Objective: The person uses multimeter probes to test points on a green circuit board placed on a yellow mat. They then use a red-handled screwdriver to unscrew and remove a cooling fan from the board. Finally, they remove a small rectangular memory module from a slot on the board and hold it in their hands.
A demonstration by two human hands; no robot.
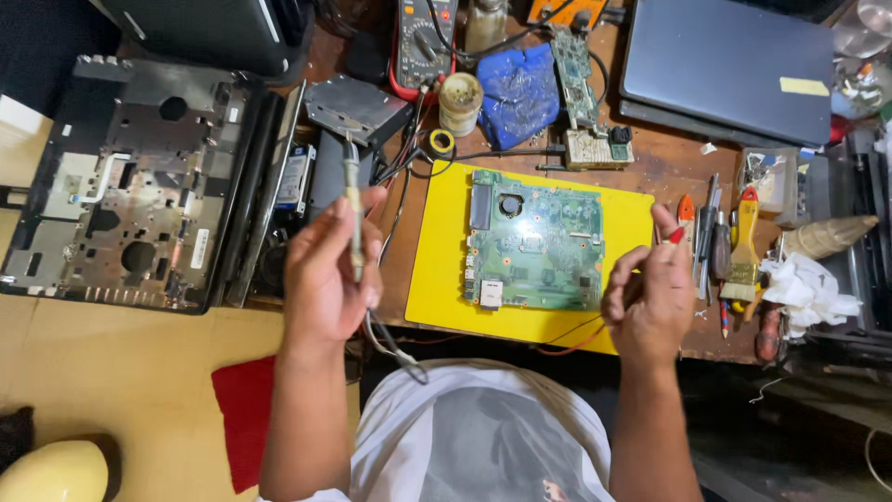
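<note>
While both grips clamp probes, left hand and right hand flank the circuit board.

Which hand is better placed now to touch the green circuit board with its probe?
Probably the right hand. It holds a red-tipped probe just beside the right edge of the green circuit board. The left hand holds its grey probe upright, off the yellow mat, farther from the board.
</note>
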